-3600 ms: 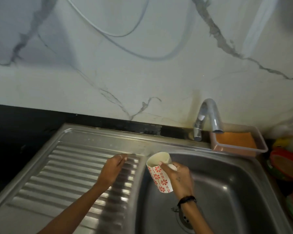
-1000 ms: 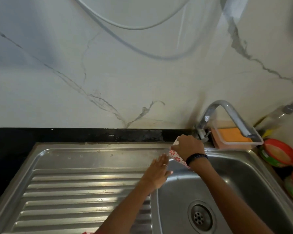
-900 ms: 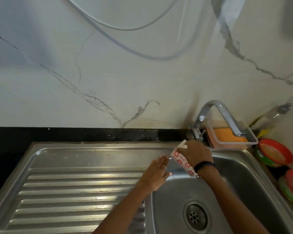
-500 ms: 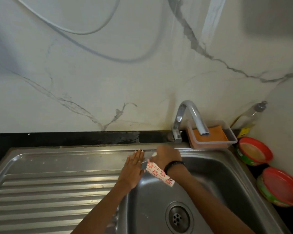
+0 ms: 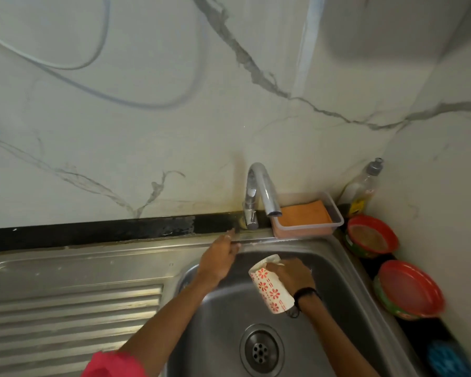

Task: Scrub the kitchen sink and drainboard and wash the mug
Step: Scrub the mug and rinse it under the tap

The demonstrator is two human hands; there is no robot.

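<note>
Two bare hands work over a steel sink [image 5: 346, 295], told here from the nearest things outward. Nearest the camera, a pink sleeve [image 5: 112, 364] covers the left arm, and the round drain [image 5: 261, 349] sits in the basin floor. To the left lies the ribbed drainboard [image 5: 65, 317]. Above the drain, the right hand [image 5: 292, 276] has its grip curled round a white mug [image 5: 269, 285] with red flower prints; the mug is held tilted over the basin, its open mouth pointing up and away toward the back rim. A dark band circles the right wrist. Just beyond, the left hand [image 5: 218, 261] reaches with fingers stretched fairly straight, its grip holding nothing, the fingertips touching the back rim of the sink near the foot of the tap [image 5: 259, 194]. On the bench to the right, two red-lidded round containers [image 5: 408, 291] sit beside the sink, one behind the other. Farther back, a clear plastic tray [image 5: 335, 227] holding an orange sponge [image 5: 303, 216] stands just right of the tap, with a clear bottle [image 5: 363, 187] in the corner. Marble-patterned wall [image 5: 174, 131] rises behind.
</note>
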